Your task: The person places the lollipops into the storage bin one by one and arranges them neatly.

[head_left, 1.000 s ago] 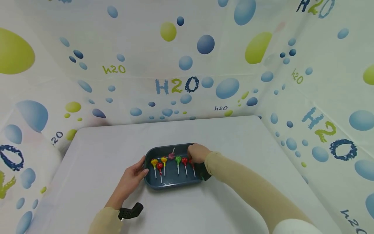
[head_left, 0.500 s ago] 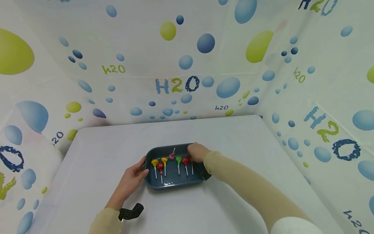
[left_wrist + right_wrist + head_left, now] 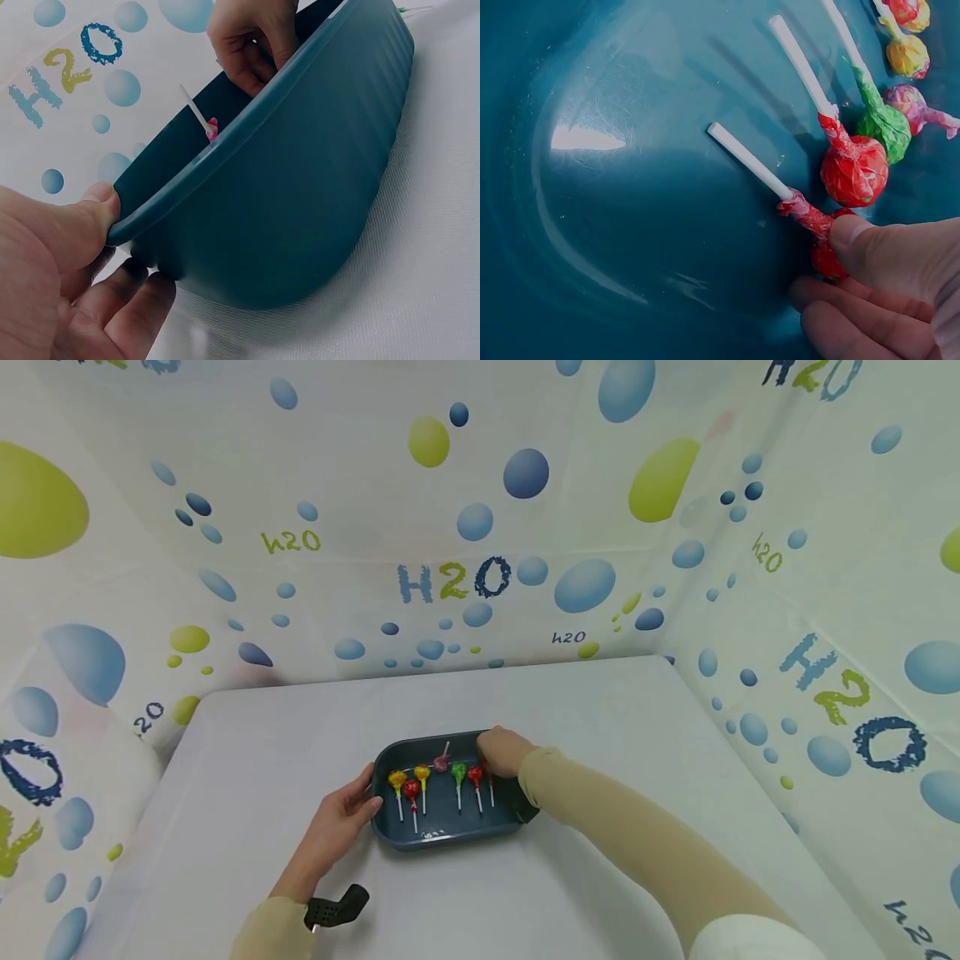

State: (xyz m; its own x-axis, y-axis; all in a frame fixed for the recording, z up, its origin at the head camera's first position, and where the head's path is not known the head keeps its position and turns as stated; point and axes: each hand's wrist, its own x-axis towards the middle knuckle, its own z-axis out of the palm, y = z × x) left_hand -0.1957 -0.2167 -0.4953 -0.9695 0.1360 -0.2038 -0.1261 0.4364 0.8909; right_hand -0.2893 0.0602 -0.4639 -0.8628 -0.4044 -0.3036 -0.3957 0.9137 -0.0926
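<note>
A dark teal tray (image 3: pixel 442 820) lies on the white table with several wrapped lollipops in it. My left hand (image 3: pixel 337 822) holds its left end, thumb (image 3: pixel 101 202) over the rim and fingers against the outer wall. Inside the right part of the tray, my right hand (image 3: pixel 508 752) pinches a red lollipop (image 3: pixel 810 217) by its wrapped head, the stick pointing away from the fingers. Beside it lie another red lollipop (image 3: pixel 855 171) and a green one (image 3: pixel 885 127). Farther left are a pink lollipop (image 3: pixel 441 762), two yellow ones (image 3: pixel 397 779) and a red one (image 3: pixel 411 788).
Beyond the tray's far end, a thin white stick with a green tip (image 3: pixel 416 9) shows on the table. White sheets with blue and green dots (image 3: pixel 528 473) hang behind and beside the table (image 3: pixel 285 752). A black wrist camera (image 3: pixel 337 906) sits on the left wrist.
My right hand has shifted slightly left with the red lollipop, whose stick now stands closer to its neighbour and more in line with it. The left hand keeps its hold on the tray.
</note>
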